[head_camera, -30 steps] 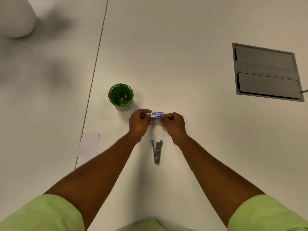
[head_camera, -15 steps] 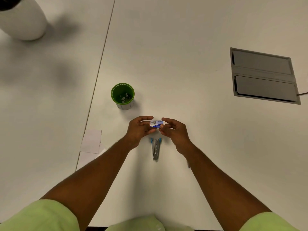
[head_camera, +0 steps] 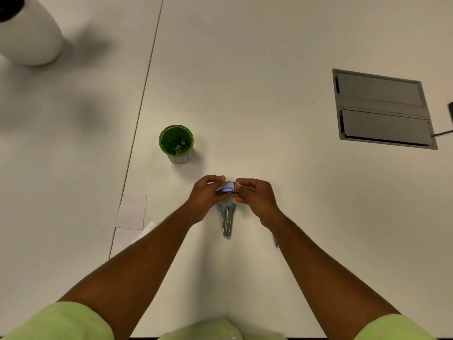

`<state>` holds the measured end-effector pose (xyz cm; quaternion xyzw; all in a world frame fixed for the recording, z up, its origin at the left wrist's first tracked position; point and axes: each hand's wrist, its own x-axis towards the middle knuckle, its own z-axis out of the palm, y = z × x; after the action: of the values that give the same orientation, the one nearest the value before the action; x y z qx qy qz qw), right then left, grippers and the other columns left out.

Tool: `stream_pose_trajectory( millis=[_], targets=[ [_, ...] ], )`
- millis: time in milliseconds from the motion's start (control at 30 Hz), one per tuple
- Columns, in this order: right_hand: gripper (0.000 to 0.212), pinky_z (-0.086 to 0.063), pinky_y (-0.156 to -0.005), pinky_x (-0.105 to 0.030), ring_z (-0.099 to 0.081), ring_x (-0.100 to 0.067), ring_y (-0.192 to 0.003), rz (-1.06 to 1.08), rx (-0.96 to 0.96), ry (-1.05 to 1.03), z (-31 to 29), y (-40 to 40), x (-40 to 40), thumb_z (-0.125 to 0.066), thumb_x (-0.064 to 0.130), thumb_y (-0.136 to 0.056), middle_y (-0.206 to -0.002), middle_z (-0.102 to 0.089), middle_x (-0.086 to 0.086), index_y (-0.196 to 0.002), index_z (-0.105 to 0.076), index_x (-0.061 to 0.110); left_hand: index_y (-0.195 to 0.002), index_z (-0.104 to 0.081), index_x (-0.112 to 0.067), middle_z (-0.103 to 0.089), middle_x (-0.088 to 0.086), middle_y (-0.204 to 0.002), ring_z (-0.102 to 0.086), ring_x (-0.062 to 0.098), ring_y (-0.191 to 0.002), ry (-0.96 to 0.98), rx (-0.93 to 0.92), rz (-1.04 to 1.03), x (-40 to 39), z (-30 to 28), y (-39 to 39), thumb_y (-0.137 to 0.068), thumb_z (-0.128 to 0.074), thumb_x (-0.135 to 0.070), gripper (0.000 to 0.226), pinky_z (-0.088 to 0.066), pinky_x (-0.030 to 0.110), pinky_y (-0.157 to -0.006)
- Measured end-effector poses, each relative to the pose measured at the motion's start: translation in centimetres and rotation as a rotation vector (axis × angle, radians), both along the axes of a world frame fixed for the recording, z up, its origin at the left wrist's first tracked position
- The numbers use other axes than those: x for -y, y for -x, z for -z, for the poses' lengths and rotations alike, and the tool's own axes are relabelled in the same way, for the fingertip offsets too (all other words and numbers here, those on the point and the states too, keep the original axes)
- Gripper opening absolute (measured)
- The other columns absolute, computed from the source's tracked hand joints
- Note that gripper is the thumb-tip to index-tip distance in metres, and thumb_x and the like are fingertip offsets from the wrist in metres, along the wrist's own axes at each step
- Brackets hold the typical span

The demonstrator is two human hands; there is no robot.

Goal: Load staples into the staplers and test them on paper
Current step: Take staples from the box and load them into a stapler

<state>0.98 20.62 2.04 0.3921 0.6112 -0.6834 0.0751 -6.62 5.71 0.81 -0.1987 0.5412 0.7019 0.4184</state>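
Observation:
A small blue and white staple box (head_camera: 227,187) is held above the white table between both hands. My left hand (head_camera: 207,193) grips its left end and my right hand (head_camera: 255,195) pinches its right end, where the box looks slightly open. Directly below the hands lies a small stapler (head_camera: 227,220) with blue tips, swung open flat on the table, its metal rails showing. Small white paper sheets (head_camera: 132,212) lie at the left near the table seam.
A green cup (head_camera: 176,143) holding small metal bits stands behind and to the left of the hands. A grey cable hatch (head_camera: 382,109) is set into the table at the right. A white rounded object (head_camera: 29,38) sits at the far left corner.
Both hands have drawn a little nearer to me with the box and turned it; the fingers of my right hand have shifted to the box's right end. The stapler has stayed put.

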Motion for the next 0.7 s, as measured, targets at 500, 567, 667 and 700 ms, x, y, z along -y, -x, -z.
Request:
stream_pose_trajectory(
  millis=[500, 567, 667, 700],
  targets=[
    [0.015, -0.05, -0.065, -0.018, -0.065, -0.005, -0.084, -0.242, -0.108, -0.811, -1.2, -0.6, 1.0, -0.07, 0.019, -0.089, -0.102, -0.066, 0.013, -0.098, -0.069, 0.031, -0.118, -0.06, 0.001, -0.065, 0.028, -0.122, -0.068, 0.04, -0.11, 0.056, -0.032, -0.007, 0.7, 0.7, -0.5, -0.09, -0.07, -0.003, 0.03, -0.061, 0.039, -0.087],
    [0.007, -0.048, -0.063, -0.025, -0.06, -0.007, -0.083, -0.305, -0.092, -0.962, -1.4, -0.6, 1.2, -0.072, 0.028, -0.086, -0.097, -0.063, 0.012, -0.092, -0.071, 0.031, -0.119, -0.059, 0.003, -0.066, 0.028, -0.121, -0.069, 0.039, -0.108, 0.048, -0.038, -0.014, 0.6, 0.7, -0.6, -0.089, -0.07, -0.003, 0.033, -0.062, 0.036, -0.084],
    [0.011, -0.044, -0.065, -0.026, -0.057, -0.013, -0.09, -0.37, -0.033, -1.015, -1.4, -0.5, 1.3, -0.073, 0.03, -0.085, -0.097, -0.062, 0.008, -0.096, -0.074, 0.028, -0.12, -0.06, 0.003, -0.066, 0.027, -0.12, -0.07, 0.037, -0.106, 0.053, -0.048, -0.013, 0.4, 0.6, -0.8, -0.089, -0.071, -0.004, 0.034, -0.063, 0.033, -0.081],
    [0.013, -0.042, -0.065, -0.025, -0.057, -0.014, -0.091, -0.389, -0.027, -1.022, -1.4, -0.5, 1.3, -0.074, 0.029, -0.086, -0.098, -0.062, 0.007, -0.099, -0.074, 0.027, -0.12, -0.06, 0.003, -0.066, 0.026, -0.12, -0.07, 0.038, -0.106, 0.058, -0.05, -0.009, 0.4, 0.6, -0.8, -0.089, -0.071, -0.004, 0.034, -0.062, 0.033, -0.081]
  ],
)
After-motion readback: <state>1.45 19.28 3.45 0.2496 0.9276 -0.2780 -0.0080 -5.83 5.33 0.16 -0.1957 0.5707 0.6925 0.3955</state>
